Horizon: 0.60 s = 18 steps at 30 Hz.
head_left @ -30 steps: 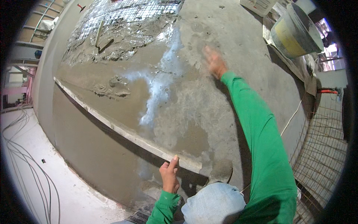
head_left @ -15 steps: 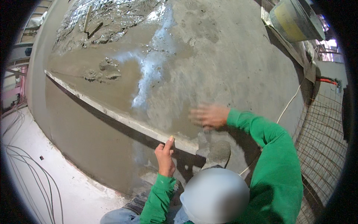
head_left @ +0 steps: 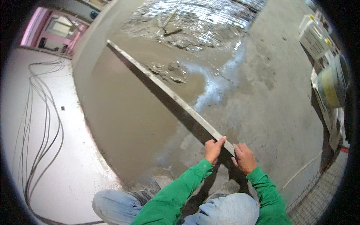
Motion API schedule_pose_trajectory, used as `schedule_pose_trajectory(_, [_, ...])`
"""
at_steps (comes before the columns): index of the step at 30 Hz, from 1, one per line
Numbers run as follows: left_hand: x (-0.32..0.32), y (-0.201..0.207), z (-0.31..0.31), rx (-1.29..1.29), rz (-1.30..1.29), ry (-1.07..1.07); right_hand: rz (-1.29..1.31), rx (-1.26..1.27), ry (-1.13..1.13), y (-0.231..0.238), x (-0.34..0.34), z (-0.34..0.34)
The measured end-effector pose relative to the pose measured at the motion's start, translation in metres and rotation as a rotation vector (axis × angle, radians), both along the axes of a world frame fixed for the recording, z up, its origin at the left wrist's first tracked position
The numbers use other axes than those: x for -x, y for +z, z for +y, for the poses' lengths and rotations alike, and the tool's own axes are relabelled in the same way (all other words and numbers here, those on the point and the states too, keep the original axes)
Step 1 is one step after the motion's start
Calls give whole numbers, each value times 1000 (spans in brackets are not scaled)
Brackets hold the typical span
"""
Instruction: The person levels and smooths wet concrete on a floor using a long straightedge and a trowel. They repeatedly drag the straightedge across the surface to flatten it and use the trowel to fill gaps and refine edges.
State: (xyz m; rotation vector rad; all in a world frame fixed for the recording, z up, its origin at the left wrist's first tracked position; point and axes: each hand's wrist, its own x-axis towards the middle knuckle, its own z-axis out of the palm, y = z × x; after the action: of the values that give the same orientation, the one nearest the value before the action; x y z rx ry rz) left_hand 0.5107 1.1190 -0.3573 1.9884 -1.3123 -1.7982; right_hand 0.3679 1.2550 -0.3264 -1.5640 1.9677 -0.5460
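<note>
A long pale straightedge (head_left: 180,102) runs from near my knees toward the far left, across wet grey mortar (head_left: 123,116). My left hand (head_left: 213,150) is closed on it close to its near end, thumb on top. My right hand (head_left: 245,158) grips the very tip, fingers curled around the end. Smoothed mortar lies to the left of the bar, and a rough lump of mortar (head_left: 176,73) sits on its far side. Whitish wet glare (head_left: 215,88) streaks the surface beyond.
Far off, a long-handled tool (head_left: 172,31) lies in rough wet mortar beside wire mesh (head_left: 240,11). Black cables (head_left: 47,123) cross the white floor (head_left: 75,157) at left. A bucket (head_left: 332,84) and pale container (head_left: 315,39) stand at right, with more mesh (head_left: 315,195) at lower right.
My right hand has come from the bare grey surface onto the straightedge's near end. My left hand stays on the bar. The view has turned, bringing more of the left floor into sight.
</note>
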Motion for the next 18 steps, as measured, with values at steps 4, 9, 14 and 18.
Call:
schedule_pose_trajectory(4, [6, -1, -5, 23, -78, -366, 20, -4, -95, -23, 5, -1])
schedule_pose_trajectory(9, [-71, 75, -77, 210, -116, -1503, 97, 146, -257, 5, -4, 12])
schedule_pose_trajectory(14, [-153, 271, -169, -43, -832, -1494, -1253, 20, -406, 76, -26, 55])
schedule_pose_trajectory(18, [-185, 421, -145, 115, -865, -1155, -1407, -183, -172, 82, -36, 74])
